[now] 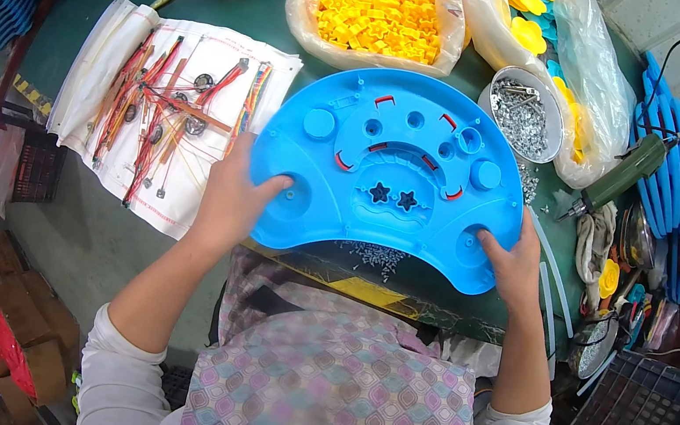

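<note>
The green counter (260,17) spreads beneath everything, and the blue plastic shell (392,166) is held over its near edge, inner side facing up. The step in hand appears to be handling or positioning this shell; the next move calls for an even two-handed hold to keep it level. The left hand (236,196), at eight o'clock, and the right hand (519,263), at four, have fingers closed on its rim, thumbs over the face. From the shell, a clear bag (299,24) at twelve o'clock brims with small yellow pieces (381,10); another bag (596,84), between one and two, holds yellow flower-shaped pieces (528,36). At nine, wire harnesses (183,108) lie on white sheeting (85,83). A white bowl (557,145) at two contains screws (519,121).
</note>
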Available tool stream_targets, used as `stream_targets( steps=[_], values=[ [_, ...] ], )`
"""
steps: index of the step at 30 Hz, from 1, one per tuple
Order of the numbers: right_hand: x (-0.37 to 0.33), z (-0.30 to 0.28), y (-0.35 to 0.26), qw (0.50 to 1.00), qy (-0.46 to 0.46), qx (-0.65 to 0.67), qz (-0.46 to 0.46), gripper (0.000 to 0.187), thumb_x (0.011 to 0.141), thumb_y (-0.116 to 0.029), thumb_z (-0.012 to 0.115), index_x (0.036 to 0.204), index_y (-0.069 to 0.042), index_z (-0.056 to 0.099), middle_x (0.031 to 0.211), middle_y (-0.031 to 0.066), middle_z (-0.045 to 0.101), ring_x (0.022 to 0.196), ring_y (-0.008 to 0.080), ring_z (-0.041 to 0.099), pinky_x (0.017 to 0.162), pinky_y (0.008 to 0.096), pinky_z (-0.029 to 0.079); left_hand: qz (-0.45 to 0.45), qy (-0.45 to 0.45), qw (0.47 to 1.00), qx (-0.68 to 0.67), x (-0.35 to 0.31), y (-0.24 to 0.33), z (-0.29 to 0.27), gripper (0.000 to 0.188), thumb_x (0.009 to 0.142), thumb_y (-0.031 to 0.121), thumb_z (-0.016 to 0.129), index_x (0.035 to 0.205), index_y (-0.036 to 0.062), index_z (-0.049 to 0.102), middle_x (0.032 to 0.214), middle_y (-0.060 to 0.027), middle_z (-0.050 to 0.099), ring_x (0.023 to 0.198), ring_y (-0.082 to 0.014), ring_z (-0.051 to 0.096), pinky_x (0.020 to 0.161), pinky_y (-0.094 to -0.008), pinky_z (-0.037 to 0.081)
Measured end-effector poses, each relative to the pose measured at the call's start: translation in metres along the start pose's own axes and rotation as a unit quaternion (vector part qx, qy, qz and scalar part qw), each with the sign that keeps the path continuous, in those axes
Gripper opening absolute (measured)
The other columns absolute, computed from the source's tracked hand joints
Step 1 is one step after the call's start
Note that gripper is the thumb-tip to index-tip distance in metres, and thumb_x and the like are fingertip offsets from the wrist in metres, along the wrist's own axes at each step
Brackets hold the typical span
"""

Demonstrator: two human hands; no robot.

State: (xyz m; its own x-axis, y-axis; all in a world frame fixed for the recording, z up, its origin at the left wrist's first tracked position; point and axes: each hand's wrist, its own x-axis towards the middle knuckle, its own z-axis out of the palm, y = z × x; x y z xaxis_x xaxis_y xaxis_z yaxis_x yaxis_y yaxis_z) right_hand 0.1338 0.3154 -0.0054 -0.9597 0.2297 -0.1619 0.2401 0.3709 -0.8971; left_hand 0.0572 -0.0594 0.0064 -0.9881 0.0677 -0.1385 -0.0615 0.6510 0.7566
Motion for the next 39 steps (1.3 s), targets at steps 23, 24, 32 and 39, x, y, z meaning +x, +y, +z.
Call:
stream_targets(
  steps=[23, 24, 32, 39],
  values=[
    [0.176, 0.105, -0.121, 0.879, -0.011, -0.252, -0.404, 0.018, 0.091, -0.014, 0.068, 0.106, -0.006, 0.071, 0.101, 0.0116, 0.067, 0.099, 0.0325, 0.065, 0.084, 0.0419, 0.054, 0.201, 0.064, 0.977, 0.028, 0.171, 0.085, -0.011, 0.019, 0.095, 0.014, 0.063, 0.102, -0.0016, 0.07, 0.099, -0.0209, 0.073, 0.088, -0.0363, 0.072, 0.081, -0.0436, 0.056],
    [0.193, 0.12, -0.121, 0.876, -0.006, -0.267, -0.401, 0.017, 0.09, -0.014, 0.068, 0.105, -0.006, 0.07, 0.102, 0.012, 0.065, 0.099, 0.0327, 0.064, 0.085, 0.0421, 0.053, 0.207, 0.093, 0.973, 0.039, 0.202, 0.087, -0.006, 0.018, 0.094, 0.012, 0.062, 0.103, -0.0014, 0.071, 0.099, -0.0215, 0.074, 0.09, -0.0364, 0.072, 0.082, -0.0438, 0.056],
    [0.231, 0.143, -0.111, 0.882, -0.06, -0.31, -0.349, 0.021, 0.084, -0.012, 0.072, 0.103, -0.006, 0.064, 0.102, 0.0141, 0.061, 0.098, 0.0342, 0.062, 0.084, 0.0437, 0.052, 0.245, 0.09, 0.924, 0.28, 0.332, 0.091, 0.011, 0.027, 0.091, -0.002, 0.057, 0.114, 0.0026, 0.072, 0.117, -0.0184, 0.071, 0.112, -0.0351, 0.066, 0.1, -0.042, 0.052],
    [0.227, 0.12, -0.117, 0.936, -0.107, -0.167, -0.292, 0.022, 0.084, -0.009, 0.075, 0.102, -0.004, 0.064, 0.101, 0.014, 0.068, 0.095, 0.0329, 0.067, 0.084, 0.0407, 0.053, 0.221, 0.012, 0.927, 0.302, 0.357, 0.078, 0.009, 0.029, 0.091, 0.008, 0.064, 0.119, 0.0068, 0.073, 0.121, -0.0146, 0.07, 0.115, -0.0312, 0.064, 0.101, -0.0402, 0.051]
  ],
)
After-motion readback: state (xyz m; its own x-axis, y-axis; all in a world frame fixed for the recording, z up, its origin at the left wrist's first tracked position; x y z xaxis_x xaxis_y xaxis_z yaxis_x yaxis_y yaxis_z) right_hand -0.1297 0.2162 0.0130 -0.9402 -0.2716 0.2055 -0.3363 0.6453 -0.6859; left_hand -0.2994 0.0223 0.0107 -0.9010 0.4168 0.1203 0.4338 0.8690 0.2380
